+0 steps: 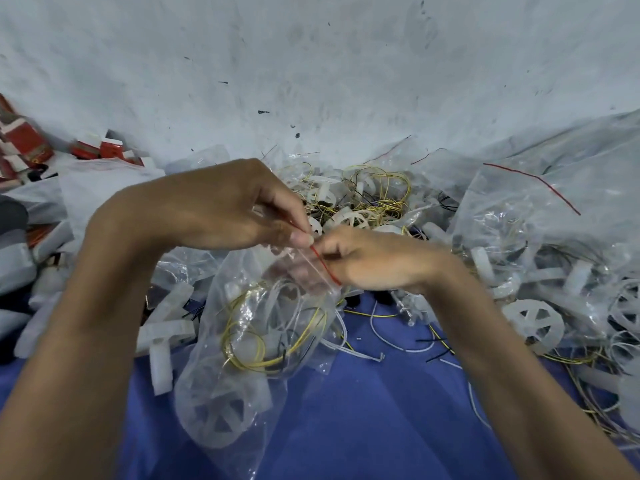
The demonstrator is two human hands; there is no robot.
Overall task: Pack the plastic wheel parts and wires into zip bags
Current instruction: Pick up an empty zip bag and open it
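Observation:
A clear zip bag (239, 358) with a red seal strip hangs between my hands over the blue cloth. Inside it lie a white plastic wheel (216, 415) at the bottom and coiled yellow, white and black wires (273, 341) above. My left hand (221, 209) pinches the top end of the red strip between thumb and fingertips. My right hand (374, 261) grips the strip just beside it, fingers curled behind the bag's mouth.
A heap of loose white wheels and tangled wires (360, 199) lies behind my hands. Filled zip bags (540, 244) pile up at the right. White wheel parts (162, 337) lie left; red-and-white boxes (31, 147) sit far left. A pale wall rises behind.

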